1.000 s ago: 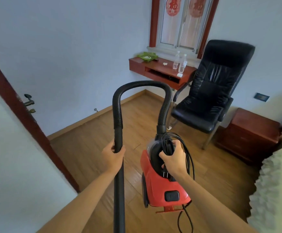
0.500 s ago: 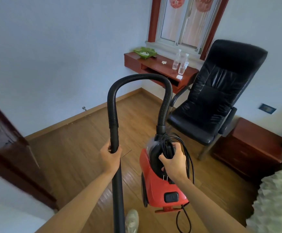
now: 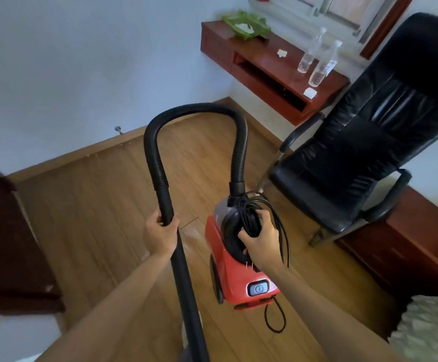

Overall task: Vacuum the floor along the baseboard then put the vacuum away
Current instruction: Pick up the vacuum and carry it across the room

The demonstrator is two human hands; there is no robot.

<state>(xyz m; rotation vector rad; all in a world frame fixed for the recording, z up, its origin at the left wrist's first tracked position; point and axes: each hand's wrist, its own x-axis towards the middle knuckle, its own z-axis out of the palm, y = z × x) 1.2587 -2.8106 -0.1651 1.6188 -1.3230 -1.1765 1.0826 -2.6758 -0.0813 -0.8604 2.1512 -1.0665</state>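
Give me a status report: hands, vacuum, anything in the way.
Left hand grips wand. Right hand grips vacuum handle and coiled cord. Chair close ahead, right.

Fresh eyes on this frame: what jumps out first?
A red canister vacuum is at centre, gripped from above by the right hand along with a coiled black cord. Its ribbed black hose arches over to a black wand held in the left hand. A black leather armchair fills the right.

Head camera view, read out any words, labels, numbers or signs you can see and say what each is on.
Power symbol, no letters: on the grey button of the red vacuum.
Two clear bottles on the desk: no legible label.
No other words or numbers can be read.
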